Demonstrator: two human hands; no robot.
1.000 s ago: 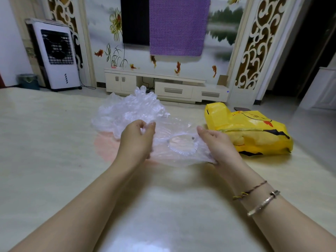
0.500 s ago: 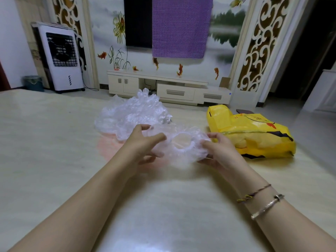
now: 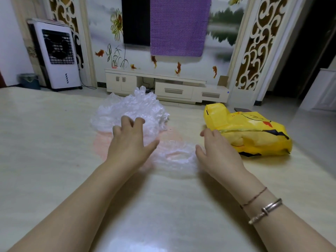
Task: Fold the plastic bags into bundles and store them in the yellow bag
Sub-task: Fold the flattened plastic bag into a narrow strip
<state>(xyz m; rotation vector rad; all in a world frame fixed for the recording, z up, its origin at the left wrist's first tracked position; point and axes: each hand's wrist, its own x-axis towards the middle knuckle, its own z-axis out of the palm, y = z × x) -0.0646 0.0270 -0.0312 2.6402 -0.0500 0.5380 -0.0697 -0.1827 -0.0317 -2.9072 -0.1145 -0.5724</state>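
A crumpled clear plastic bag (image 3: 175, 158) with a ruffled round opening lies flat on the pale table (image 3: 45, 151) between my hands. My left hand (image 3: 130, 142) hovers at its left edge with fingers spread, holding nothing. My right hand (image 3: 217, 151) is at the bag's right edge, fingers relaxed and apart. Behind my left hand sits a heap of clear plastic bags (image 3: 132, 110). The yellow bag (image 3: 251, 135) with a cartoon print lies on its side to the right, just beyond my right hand.
A faint pink patch (image 3: 101, 146) shows on the table under the heap. Beyond the table's far edge are a white TV cabinet (image 3: 163, 88), a white air cooler (image 3: 58, 55) and a small bin (image 3: 29, 80) on the floor.
Both hands held the clear bag up and bunched it; now it lies on the table and both hands have let go, fingers spread.
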